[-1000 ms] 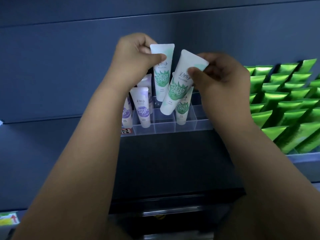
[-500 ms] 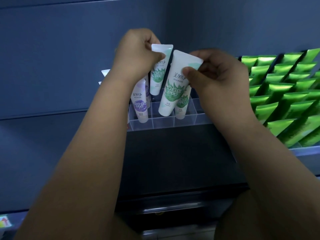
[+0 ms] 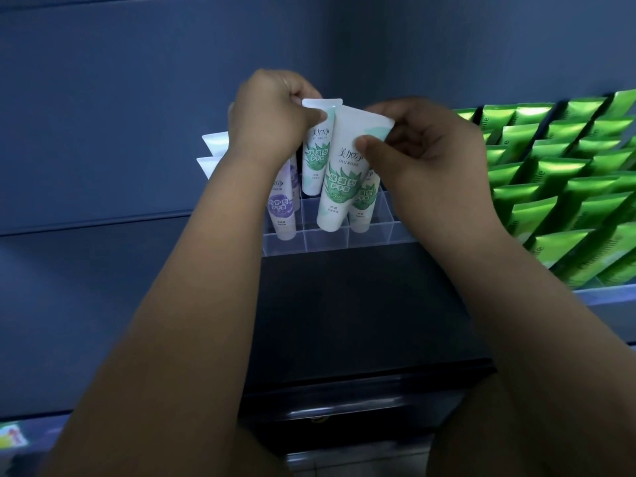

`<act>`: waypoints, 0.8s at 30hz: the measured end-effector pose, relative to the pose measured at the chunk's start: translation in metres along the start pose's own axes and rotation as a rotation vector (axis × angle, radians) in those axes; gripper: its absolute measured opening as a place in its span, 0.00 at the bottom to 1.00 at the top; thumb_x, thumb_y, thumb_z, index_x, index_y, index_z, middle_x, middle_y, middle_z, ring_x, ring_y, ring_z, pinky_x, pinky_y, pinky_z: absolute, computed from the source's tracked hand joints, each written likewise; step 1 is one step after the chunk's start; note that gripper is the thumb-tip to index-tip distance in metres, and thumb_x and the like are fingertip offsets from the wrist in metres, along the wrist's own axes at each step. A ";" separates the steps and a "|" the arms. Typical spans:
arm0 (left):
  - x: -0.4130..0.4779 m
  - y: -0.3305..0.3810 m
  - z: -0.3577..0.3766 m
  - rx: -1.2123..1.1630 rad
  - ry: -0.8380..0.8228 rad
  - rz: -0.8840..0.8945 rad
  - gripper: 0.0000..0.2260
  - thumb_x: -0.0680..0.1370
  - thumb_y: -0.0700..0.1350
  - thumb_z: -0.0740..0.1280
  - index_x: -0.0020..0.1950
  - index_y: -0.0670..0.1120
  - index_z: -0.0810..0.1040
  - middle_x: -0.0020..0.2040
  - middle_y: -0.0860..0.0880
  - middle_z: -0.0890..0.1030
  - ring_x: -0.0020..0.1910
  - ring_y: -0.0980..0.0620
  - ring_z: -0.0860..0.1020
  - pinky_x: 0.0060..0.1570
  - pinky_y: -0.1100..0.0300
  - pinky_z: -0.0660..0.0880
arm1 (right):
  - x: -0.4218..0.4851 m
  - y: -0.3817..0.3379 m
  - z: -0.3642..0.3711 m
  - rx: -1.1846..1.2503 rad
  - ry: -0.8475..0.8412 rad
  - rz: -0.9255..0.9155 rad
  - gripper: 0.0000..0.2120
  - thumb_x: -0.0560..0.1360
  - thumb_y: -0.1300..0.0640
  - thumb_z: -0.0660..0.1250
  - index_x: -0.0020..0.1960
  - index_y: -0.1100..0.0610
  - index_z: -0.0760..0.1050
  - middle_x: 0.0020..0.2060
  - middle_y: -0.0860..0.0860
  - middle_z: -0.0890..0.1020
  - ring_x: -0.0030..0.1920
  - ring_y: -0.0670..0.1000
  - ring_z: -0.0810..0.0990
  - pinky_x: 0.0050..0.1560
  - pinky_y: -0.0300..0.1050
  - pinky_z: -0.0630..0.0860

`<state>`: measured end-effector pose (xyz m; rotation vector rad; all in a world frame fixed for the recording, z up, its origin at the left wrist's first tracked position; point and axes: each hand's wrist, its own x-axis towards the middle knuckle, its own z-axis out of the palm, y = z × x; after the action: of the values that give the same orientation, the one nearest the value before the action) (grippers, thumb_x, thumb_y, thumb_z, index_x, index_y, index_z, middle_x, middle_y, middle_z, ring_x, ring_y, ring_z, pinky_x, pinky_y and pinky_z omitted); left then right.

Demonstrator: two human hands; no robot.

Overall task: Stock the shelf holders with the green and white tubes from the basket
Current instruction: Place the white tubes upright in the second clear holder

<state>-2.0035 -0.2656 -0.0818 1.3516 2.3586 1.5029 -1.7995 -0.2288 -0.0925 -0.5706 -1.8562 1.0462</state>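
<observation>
Above the clear holder [image 3: 327, 241] we should steer each cap squarely into its own free cell before letting go, both arms reaching up, our right hand [image 3: 433, 149] with fingers [image 3: 366, 146] pinching the front tube [image 3: 344, 180] by its crimped end over the holder's front row, our left hand [image 3: 272, 122] pinching the rear tube [image 3: 318, 146] likewise behind it.

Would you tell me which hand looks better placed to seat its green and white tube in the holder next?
Probably the right hand: its tilted tube reaches the holder's front cells, while the left hand's upright tube hangs higher.
</observation>
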 end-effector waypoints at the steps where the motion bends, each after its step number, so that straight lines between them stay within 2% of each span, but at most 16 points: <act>1: -0.001 0.001 0.000 0.004 -0.008 -0.009 0.10 0.61 0.55 0.71 0.40 0.58 0.86 0.36 0.57 0.85 0.42 0.51 0.85 0.52 0.45 0.82 | 0.000 0.000 0.001 -0.007 -0.001 -0.009 0.10 0.76 0.60 0.73 0.57 0.55 0.83 0.43 0.51 0.86 0.44 0.50 0.86 0.48 0.53 0.83; 4: -0.002 0.002 0.001 0.048 -0.016 -0.012 0.10 0.61 0.54 0.70 0.39 0.57 0.85 0.35 0.57 0.85 0.42 0.51 0.84 0.52 0.44 0.81 | 0.002 0.001 0.004 -0.020 0.001 -0.027 0.10 0.76 0.60 0.73 0.57 0.54 0.82 0.44 0.50 0.86 0.44 0.48 0.85 0.49 0.51 0.83; 8: -0.001 0.003 0.001 0.111 -0.054 0.022 0.16 0.56 0.59 0.63 0.39 0.60 0.84 0.35 0.57 0.84 0.44 0.48 0.84 0.56 0.39 0.79 | 0.006 0.001 0.008 -0.030 0.010 -0.037 0.09 0.76 0.59 0.72 0.56 0.52 0.82 0.44 0.47 0.86 0.44 0.46 0.85 0.49 0.49 0.82; 12: -0.002 0.003 0.006 0.272 -0.052 0.001 0.06 0.68 0.49 0.66 0.37 0.55 0.83 0.35 0.55 0.81 0.47 0.46 0.81 0.61 0.40 0.76 | 0.012 0.000 0.014 -0.070 -0.027 -0.059 0.09 0.75 0.59 0.72 0.53 0.49 0.82 0.43 0.44 0.84 0.43 0.43 0.84 0.48 0.44 0.81; 15: 0.001 0.000 0.005 0.352 -0.048 0.011 0.13 0.75 0.47 0.69 0.32 0.60 0.81 0.33 0.57 0.79 0.47 0.47 0.80 0.63 0.40 0.74 | 0.018 0.000 0.016 -0.155 -0.065 -0.081 0.09 0.74 0.58 0.73 0.53 0.49 0.84 0.43 0.42 0.84 0.42 0.42 0.83 0.48 0.41 0.80; 17: 0.002 0.002 0.003 0.384 -0.052 0.024 0.14 0.75 0.49 0.71 0.30 0.61 0.78 0.32 0.59 0.77 0.48 0.48 0.80 0.63 0.41 0.74 | 0.021 0.000 0.017 -0.204 -0.091 -0.093 0.09 0.74 0.58 0.73 0.53 0.50 0.84 0.43 0.42 0.84 0.42 0.42 0.83 0.47 0.42 0.80; 21: -0.001 0.008 0.000 0.363 -0.092 0.042 0.07 0.68 0.57 0.68 0.31 0.57 0.78 0.33 0.59 0.77 0.44 0.51 0.78 0.60 0.44 0.75 | 0.025 0.001 0.021 -0.231 -0.119 -0.095 0.11 0.72 0.60 0.73 0.52 0.51 0.85 0.44 0.44 0.86 0.44 0.45 0.84 0.50 0.49 0.81; 24: 0.000 0.007 -0.003 0.361 -0.086 0.017 0.08 0.66 0.58 0.65 0.32 0.57 0.79 0.33 0.58 0.79 0.45 0.51 0.79 0.61 0.43 0.75 | 0.028 0.003 0.026 -0.231 -0.121 -0.082 0.11 0.71 0.61 0.72 0.51 0.49 0.86 0.42 0.44 0.85 0.43 0.44 0.83 0.49 0.45 0.80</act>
<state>-2.0002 -0.2669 -0.0754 1.4691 2.6577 1.0290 -1.8365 -0.2180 -0.0872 -0.5699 -2.1057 0.8330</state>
